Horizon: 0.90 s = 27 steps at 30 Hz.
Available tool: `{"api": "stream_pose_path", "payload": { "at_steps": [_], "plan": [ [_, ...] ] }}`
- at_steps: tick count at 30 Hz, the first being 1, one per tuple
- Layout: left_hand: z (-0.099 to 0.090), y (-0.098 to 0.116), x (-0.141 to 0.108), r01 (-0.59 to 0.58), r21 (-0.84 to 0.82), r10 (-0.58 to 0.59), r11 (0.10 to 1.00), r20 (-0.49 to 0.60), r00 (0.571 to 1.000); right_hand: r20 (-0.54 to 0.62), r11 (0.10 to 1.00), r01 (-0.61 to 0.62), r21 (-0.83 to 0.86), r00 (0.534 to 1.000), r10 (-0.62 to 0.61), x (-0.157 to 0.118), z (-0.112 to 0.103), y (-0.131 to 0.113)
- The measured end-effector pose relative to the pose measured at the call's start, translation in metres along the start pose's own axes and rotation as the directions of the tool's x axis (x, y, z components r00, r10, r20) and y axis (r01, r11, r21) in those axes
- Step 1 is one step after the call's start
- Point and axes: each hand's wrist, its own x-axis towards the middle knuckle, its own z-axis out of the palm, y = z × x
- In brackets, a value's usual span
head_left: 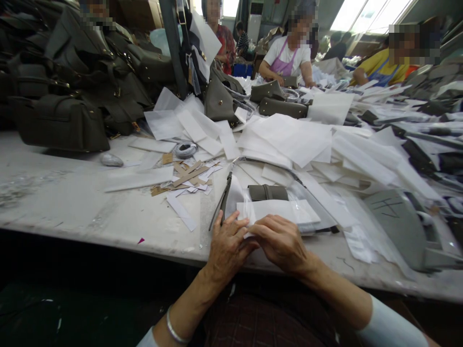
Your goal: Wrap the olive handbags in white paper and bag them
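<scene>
Right in front of me at the table's edge lies a white packing sheet (278,212), on top of clear plastic. Just behind it a small dark olive flap piece (267,193) shows, and a dark olive strap (226,197) curves around both. My left hand (227,246) rests on the left end of the sheet with its fingers stretched out. Close beside it, my right hand (280,243) has its fingers bent and pressed together at the sheet's near edge. Its fingertips are partly hidden, and the two hands nearly meet.
Many dark olive handbags (61,120) are piled at the left. White sheets (289,137) spread across the middle, near cardboard strips (188,176) and a coiled grey cord (185,150). A grey-green panel (396,224) lies at the right. Co-workers, one in a purple apron (284,60), are across the table.
</scene>
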Motion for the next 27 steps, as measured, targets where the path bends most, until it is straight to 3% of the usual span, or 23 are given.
{"api": "stream_pose_path", "payload": {
  "at_steps": [9, 18, 21, 23, 25, 27],
  "plan": [
    [0.007, 0.014, 0.017, 0.251, 0.000, -0.250, 0.968, -0.067, 0.966, 0.179, 0.957, -0.286, 0.058, 0.946, 0.272, 0.029, 0.002, 0.037],
    [0.015, 0.009, 0.023, 0.268, 0.119, -0.254, 0.956, -0.115, 0.960, 0.259, 0.876, -0.478, 0.071, 0.857, 0.446, 0.027, 0.017, 0.049],
    [0.014, 0.012, 0.023, 0.221, 0.196, -0.193, 0.955, -0.154, 0.969, 0.247, 0.860, -0.504, 0.082, 0.846, 0.472, 0.025, 0.019, 0.048],
    [0.010, 0.017, 0.022, 0.110, 0.278, -0.062, 0.954, -0.176, 0.982, 0.234, 0.851, -0.515, 0.099, 0.844, 0.483, 0.024, 0.019, 0.048],
    [0.005, 0.022, 0.019, -0.008, 0.345, 0.063, 0.939, -0.148, 0.987, 0.211, 0.846, -0.521, 0.111, 0.845, 0.492, 0.022, 0.020, 0.049],
    [0.002, 0.026, 0.015, -0.078, 0.379, 0.113, 0.922, -0.072, 0.991, 0.182, 0.846, -0.520, 0.117, 0.849, 0.496, 0.021, 0.022, 0.050]
  ]
}}
